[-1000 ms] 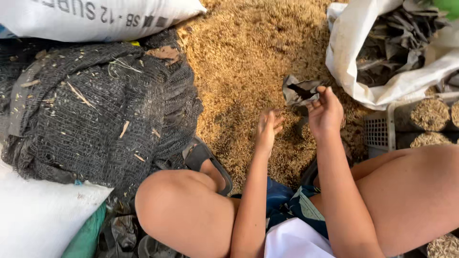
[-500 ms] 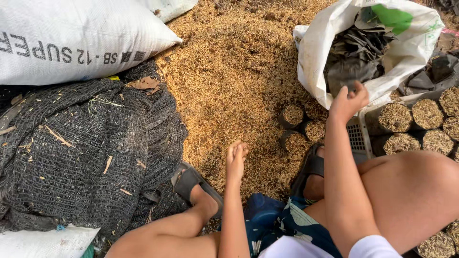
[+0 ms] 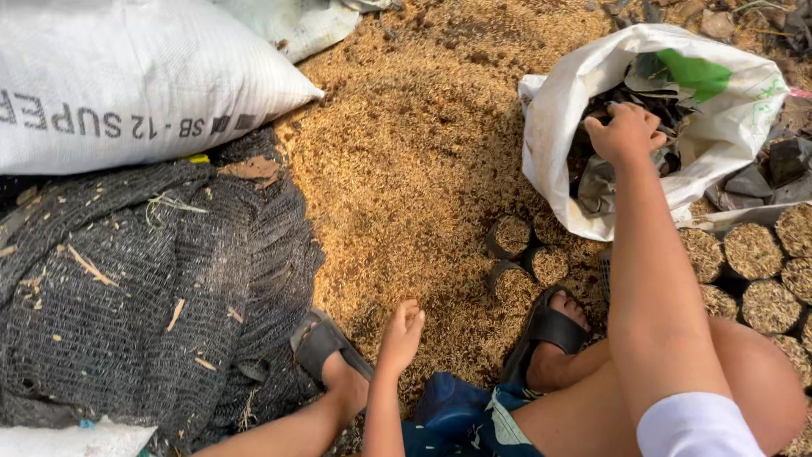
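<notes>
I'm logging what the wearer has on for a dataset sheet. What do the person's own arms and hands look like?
Both hands are bare: no gloves, rings, watch or bands show. The left hand and its forearm are uncovered. The right hand is also bare, with a short white sleeve at the upper arm.

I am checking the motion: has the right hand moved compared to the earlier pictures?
Yes. The right hand moved away from the body, into the mouth of the white sack of black bags.

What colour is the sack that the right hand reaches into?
The sack is white with a green patch; the head view shows it, right hand inside.
</notes>
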